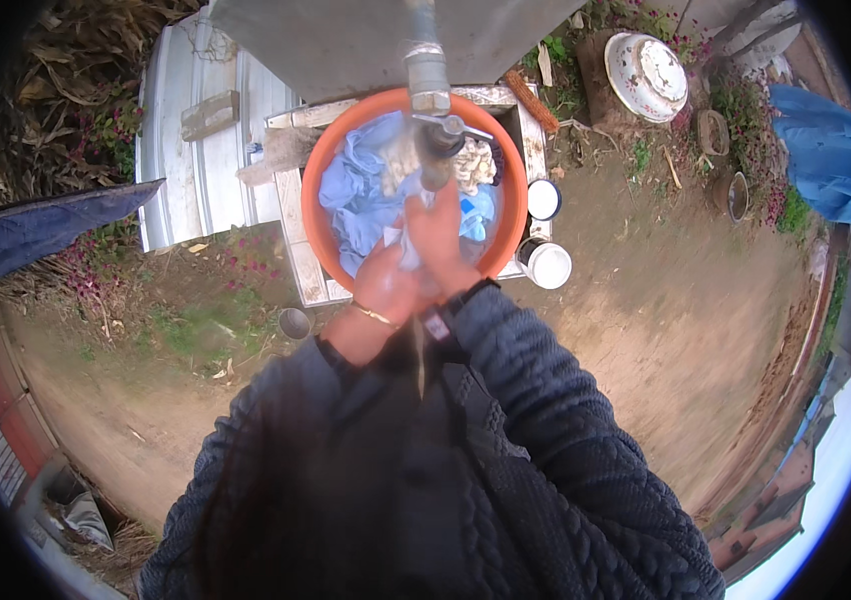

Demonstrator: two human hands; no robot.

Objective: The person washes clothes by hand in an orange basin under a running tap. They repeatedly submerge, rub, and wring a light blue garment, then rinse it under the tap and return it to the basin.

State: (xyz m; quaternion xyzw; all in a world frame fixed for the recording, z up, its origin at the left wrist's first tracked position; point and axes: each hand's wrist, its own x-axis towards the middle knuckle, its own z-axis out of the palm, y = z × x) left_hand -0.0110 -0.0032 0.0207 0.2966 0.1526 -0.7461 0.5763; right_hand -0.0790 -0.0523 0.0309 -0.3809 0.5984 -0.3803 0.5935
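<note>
An orange plastic basin (311,191) stands before me with wet clothes in it. Both hands are over its near side, under a tap (437,146) with a metal lever. A wet, pale cloth (410,256) is bunched between my left hand (383,283) and my right hand (437,232), and both grip it. Light blue cloth (356,180) fills the basin's left part. Towards the back right lies a cream, knobbly textile (475,161), with a brighter blue piece (476,214) nearer me. The tap and my hands hide the basin's middle.
The basin sits on a whitish wooden frame (294,225). To its right are a round white lid or dish (544,200) and a white-topped jar (548,265). A metal sheet bearing a brick (209,115) lies left; a worn enamel basin (647,77) leans back right.
</note>
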